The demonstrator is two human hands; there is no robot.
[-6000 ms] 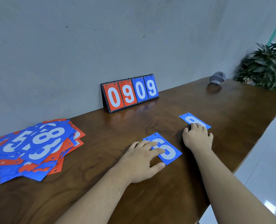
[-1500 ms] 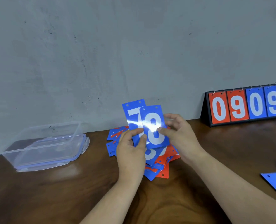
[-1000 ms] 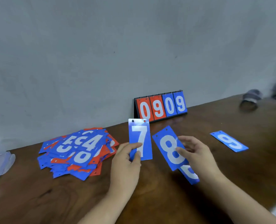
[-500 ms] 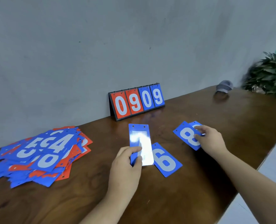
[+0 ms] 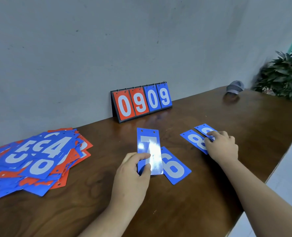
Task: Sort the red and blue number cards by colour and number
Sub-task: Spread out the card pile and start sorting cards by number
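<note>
Left hand (image 5: 131, 175) pinches the blue 7 card (image 5: 149, 151); lay it squarely between the 6 card (image 5: 174, 166) and the 8 card (image 5: 193, 140), which the right hand (image 5: 222, 147) apparently presses flat.

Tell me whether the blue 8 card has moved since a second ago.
Yes. The blue 8 card went right, away from the blue 6 card, and now lies beside the blue 9 card under the right hand.

Bare table (image 5: 106, 144) separates the card pile (image 5: 39, 158) at left from the 6 card (image 5: 175, 168) and 8 card (image 5: 192, 140) at right. The scoreboard (image 5: 141, 102) blocks the rear centre; bare surface runs from it to the cap (image 5: 235, 86).
</note>
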